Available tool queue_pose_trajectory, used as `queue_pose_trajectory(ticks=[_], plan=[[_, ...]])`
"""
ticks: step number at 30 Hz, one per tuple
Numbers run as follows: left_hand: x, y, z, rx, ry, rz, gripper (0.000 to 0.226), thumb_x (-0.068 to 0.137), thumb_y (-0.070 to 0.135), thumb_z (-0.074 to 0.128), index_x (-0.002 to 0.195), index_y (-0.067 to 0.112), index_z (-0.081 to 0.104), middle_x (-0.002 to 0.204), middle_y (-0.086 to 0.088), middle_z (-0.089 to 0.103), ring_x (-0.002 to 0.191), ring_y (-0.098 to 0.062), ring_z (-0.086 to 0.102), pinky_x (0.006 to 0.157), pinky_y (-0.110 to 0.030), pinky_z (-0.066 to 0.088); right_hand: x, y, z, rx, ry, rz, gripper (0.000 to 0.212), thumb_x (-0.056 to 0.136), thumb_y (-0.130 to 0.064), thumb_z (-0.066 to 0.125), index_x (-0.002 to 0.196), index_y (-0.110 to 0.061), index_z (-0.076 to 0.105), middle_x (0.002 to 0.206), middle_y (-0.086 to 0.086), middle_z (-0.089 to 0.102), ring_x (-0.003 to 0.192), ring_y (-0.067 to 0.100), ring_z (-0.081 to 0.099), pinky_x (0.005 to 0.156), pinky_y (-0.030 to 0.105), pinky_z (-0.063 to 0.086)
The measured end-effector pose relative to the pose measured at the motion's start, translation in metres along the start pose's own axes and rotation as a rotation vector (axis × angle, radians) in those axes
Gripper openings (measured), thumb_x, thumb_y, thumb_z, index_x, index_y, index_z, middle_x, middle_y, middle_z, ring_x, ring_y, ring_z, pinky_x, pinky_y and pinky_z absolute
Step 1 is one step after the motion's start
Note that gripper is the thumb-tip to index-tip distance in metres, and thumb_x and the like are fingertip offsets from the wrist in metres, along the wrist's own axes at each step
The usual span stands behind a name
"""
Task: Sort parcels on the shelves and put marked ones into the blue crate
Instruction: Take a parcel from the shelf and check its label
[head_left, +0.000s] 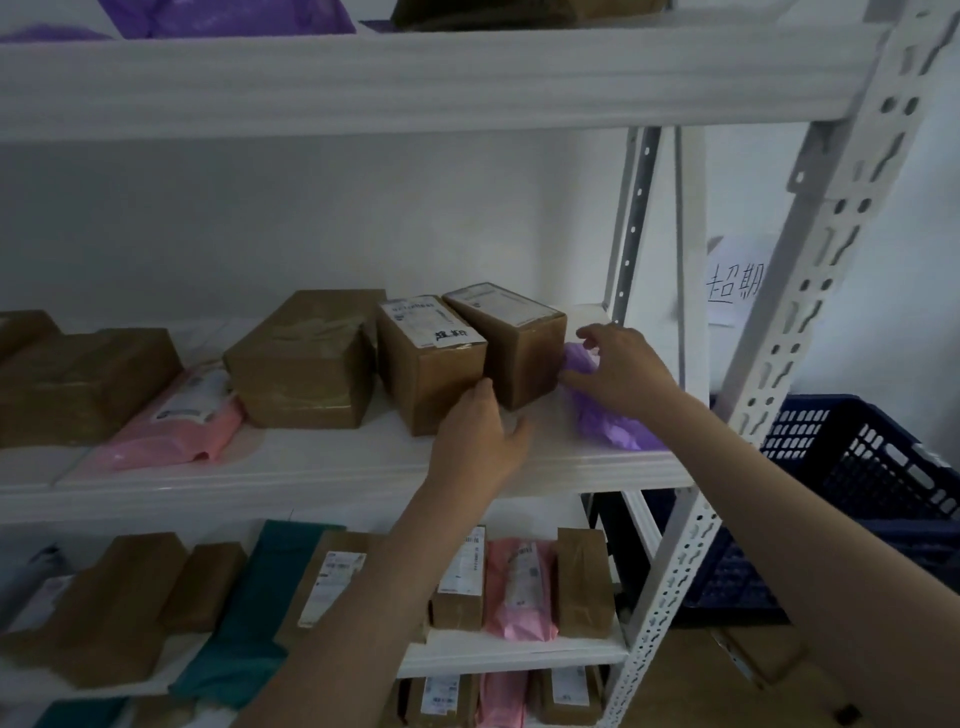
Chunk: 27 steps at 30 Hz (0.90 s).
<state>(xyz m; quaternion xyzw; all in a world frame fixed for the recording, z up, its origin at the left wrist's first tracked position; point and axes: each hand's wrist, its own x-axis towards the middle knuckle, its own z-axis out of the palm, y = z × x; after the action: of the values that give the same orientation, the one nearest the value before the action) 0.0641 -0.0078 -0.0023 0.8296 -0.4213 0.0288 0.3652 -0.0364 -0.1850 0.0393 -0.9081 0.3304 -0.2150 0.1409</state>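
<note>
Two small brown boxes stand side by side on the middle shelf (311, 467). The left box (426, 358) bears a white label with black handwritten marks; the right box (514, 343) has a printed label only. My left hand (480, 434) reaches in front of the marked box, fingers straight, fingertips at its lower front edge. My right hand (621, 371) hovers over a purple mailer bag (608, 415) right of the boxes, fingers spread and relaxed. The blue crate (852, 499) sits on the floor to the right, beyond the shelf post.
A larger taped brown box (306, 358) and a pink mailer (182, 415) lie further left on the same shelf. The lower shelf holds several brown, pink and teal parcels. A white perforated post (779, 332) stands between shelf and crate. A handwritten paper sign (735, 283) hangs on the wall.
</note>
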Motion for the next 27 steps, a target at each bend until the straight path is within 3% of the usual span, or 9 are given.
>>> queue_pose_trajectory(ticks=[4, 7, 13, 18, 22, 24, 27], plan=[[0.015, 0.006, 0.005, 0.028, -0.044, 0.015, 0.045, 0.095, 0.043, 0.062, 0.125, 0.011, 0.054, 0.118, -0.007, 0.064, 0.11, -0.026, 0.063, 0.087, -0.034, 0.051, 0.024, -0.009, 0.012, 0.023, -0.052, 0.027, 0.065, 0.078, -0.044, 0.076, 0.131, -0.012, 0.058, 0.128, 0.01, 0.062, 0.118, 0.032, 0.053, 0.1, 0.041, 0.043], [0.025, 0.007, 0.006, 0.046, -0.073, 0.011, 0.048, 0.094, 0.046, 0.061, 0.126, 0.011, 0.053, 0.119, -0.009, 0.064, 0.109, -0.028, 0.063, 0.086, -0.038, 0.051, 0.026, -0.013, 0.018, 0.075, -0.05, 0.03, 0.049, 0.075, -0.041, 0.077, 0.11, -0.012, 0.062, 0.11, 0.008, 0.065, 0.105, 0.031, 0.056, 0.09, 0.043, 0.048], [0.016, 0.002, 0.004, 0.099, -0.067, 0.014, 0.047, 0.093, 0.047, 0.061, 0.124, 0.012, 0.054, 0.115, -0.007, 0.062, 0.105, -0.027, 0.062, 0.081, -0.037, 0.052, -0.003, -0.019, 0.01, 0.076, -0.04, -0.026, 0.042, 0.082, -0.039, 0.072, 0.115, -0.016, 0.058, 0.101, 0.001, 0.061, 0.099, 0.022, 0.05, 0.076, 0.033, 0.039], [-0.008, -0.002, -0.006, 0.091, -0.024, -0.009, 0.048, 0.093, 0.049, 0.061, 0.124, 0.013, 0.054, 0.116, -0.006, 0.06, 0.108, -0.027, 0.059, 0.084, -0.043, 0.053, -0.041, -0.035, 0.01, 0.081, 0.005, -0.099, 0.027, 0.082, -0.035, 0.071, 0.094, -0.019, 0.053, 0.085, -0.002, 0.056, 0.096, 0.027, 0.055, 0.071, 0.031, 0.036], [-0.037, 0.0, -0.015, 0.049, 0.039, -0.01, 0.042, 0.093, 0.046, 0.063, 0.123, 0.017, 0.054, 0.114, -0.002, 0.06, 0.107, -0.022, 0.058, 0.082, -0.039, 0.053, -0.078, -0.051, 0.001, 0.103, 0.011, -0.216, 0.026, 0.089, -0.026, 0.067, 0.1, -0.002, 0.066, 0.098, 0.01, 0.067, 0.095, 0.03, 0.058, 0.078, 0.03, 0.036], [-0.054, 0.002, -0.02, 0.038, 0.059, -0.014, 0.04, 0.093, 0.046, 0.064, 0.122, 0.02, 0.054, 0.114, 0.001, 0.06, 0.106, -0.018, 0.058, 0.081, -0.034, 0.051, -0.096, -0.05, 0.0, 0.178, 0.015, -0.227, 0.026, 0.087, -0.027, 0.068, 0.102, -0.006, 0.066, 0.098, 0.007, 0.068, 0.092, 0.028, 0.061, 0.081, 0.034, 0.044], [-0.08, 0.002, -0.027, 0.037, 0.085, -0.015, 0.037, 0.094, 0.047, 0.063, 0.123, 0.025, 0.055, 0.115, 0.007, 0.062, 0.106, -0.014, 0.058, 0.078, -0.028, 0.046, -0.124, -0.043, 0.003, 0.248, 0.021, -0.179, 0.037, 0.084, -0.037, 0.071, 0.115, -0.019, 0.062, 0.104, -0.004, 0.066, 0.096, 0.016, 0.06, 0.078, 0.027, 0.046]])
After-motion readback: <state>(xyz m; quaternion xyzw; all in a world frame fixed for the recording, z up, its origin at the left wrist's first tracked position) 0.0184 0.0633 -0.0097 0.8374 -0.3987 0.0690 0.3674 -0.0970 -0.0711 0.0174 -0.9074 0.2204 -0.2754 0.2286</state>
